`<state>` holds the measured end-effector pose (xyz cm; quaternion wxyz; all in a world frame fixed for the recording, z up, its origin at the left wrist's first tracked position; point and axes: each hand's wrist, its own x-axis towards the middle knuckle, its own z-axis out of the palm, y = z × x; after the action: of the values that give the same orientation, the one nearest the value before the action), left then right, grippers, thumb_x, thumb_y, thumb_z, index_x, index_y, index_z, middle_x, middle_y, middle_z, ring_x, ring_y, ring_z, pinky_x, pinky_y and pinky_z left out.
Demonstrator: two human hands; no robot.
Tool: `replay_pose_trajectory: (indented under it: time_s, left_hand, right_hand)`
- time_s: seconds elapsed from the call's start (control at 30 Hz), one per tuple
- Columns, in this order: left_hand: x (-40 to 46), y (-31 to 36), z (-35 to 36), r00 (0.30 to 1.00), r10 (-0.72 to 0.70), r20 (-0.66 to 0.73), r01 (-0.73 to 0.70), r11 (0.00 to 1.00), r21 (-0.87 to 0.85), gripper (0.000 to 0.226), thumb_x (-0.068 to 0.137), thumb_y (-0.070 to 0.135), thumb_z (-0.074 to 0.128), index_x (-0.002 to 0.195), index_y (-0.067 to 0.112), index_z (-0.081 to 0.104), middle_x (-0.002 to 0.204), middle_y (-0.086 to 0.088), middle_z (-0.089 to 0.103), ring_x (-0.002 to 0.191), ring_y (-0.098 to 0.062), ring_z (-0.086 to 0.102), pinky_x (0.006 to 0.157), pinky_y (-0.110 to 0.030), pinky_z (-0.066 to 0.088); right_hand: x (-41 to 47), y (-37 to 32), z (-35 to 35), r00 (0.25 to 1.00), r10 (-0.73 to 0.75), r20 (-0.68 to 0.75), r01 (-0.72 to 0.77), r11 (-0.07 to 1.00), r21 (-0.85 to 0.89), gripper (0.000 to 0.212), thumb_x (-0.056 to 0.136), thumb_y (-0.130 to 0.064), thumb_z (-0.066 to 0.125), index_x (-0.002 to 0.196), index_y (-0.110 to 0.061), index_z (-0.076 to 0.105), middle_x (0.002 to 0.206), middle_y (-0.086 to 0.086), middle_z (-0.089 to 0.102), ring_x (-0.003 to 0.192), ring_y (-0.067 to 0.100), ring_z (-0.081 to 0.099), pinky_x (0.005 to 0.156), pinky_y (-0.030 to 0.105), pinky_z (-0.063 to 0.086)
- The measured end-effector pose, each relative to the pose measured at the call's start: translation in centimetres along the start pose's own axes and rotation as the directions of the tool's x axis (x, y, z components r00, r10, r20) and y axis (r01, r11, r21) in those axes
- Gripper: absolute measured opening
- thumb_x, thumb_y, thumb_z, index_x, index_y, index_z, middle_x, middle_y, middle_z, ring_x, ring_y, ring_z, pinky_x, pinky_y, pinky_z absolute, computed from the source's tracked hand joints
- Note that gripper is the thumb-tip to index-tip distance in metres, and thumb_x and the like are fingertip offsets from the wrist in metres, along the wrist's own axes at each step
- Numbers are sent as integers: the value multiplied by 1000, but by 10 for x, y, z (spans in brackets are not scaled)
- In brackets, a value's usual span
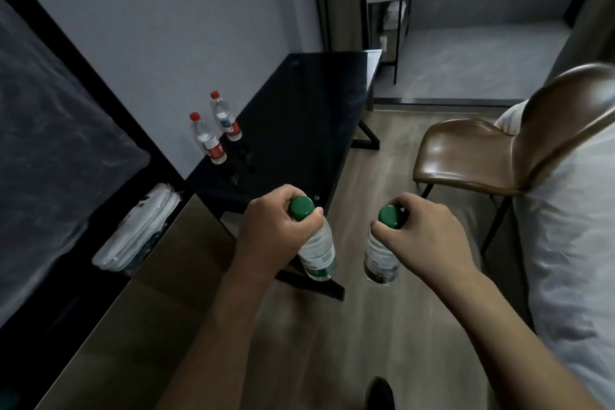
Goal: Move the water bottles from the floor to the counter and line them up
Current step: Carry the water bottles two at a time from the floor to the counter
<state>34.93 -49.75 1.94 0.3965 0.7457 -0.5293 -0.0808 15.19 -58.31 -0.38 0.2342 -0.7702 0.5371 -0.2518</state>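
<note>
My left hand [278, 226] grips a clear green-capped water bottle [317, 251] by its neck, holding it upright in the air near the front corner of the black counter [299, 103]. My right hand [422, 233] grips a second green-capped bottle [379, 258] the same way, above the wooden floor. Two red-capped bottles stand on the counter's left side against the wall, one nearer [208, 140] and one farther [225, 118], close together in a row.
A brown leather chair [482, 150] stands to the right of the counter. A bed with white sheets [572, 226] fills the right edge. A wooden ledge [143, 293] with a folded white bag [139, 226] runs along the left. Wood floor [382, 160] lies between.
</note>
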Motion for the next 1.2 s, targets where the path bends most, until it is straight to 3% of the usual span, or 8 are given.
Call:
replay_pose_trajectory:
  time_s: [0.27,0.5,0.8,1.07,1.2]
  left_hand:
    - [128,14,53,999,16,28,-15,999,-36,12,78,31,75,75,29,63,69,9,63,64,-9,62,57,-26,53]
    - [237,32,114,999,-2,34,3,1000,-8,14,77,33,77,73,28,65,66,10,64,60,-7,62,56,-28,54]
    - [368,58,168,1000,-5,-22,5,1000,3,13,79,38,74,77,30,64,71,12,64,65,-6,63,54,-20,52]
    - [466,31,211,997,-47,57,46,999,15,14,78,38,74,76,29,64,69,9,64,62,-7,63,56,-27,55]
    - [519,13,216,994,-38,102,33,998,52,15,77,42,72,75,31,62,67,10,63,59,-5,61,53,-22,52]
  right_hand:
    - [134,30,-14,998,16,-58,-14,1000,26,23,69,-47,63,81,-28,62,70,-11,62,68,14,59,58,29,45]
    - [258,69,-17,999,-5,-49,6,1000,14,27,63,-50,57,71,-24,61,61,-11,60,59,9,56,52,25,45]
    - [412,90,-44,996,-83,-35,85,994,73,19,70,-48,60,81,-33,59,70,-13,61,65,11,57,52,25,41]
    - [528,104,-9,998,-63,-6,63,996,60,21,69,-48,62,77,-29,61,68,-13,60,65,10,57,55,27,44]
    - [587,95,10,996,-92,2,92,996,21,23,67,-50,61,75,-28,61,65,-14,59,65,11,57,55,27,43]
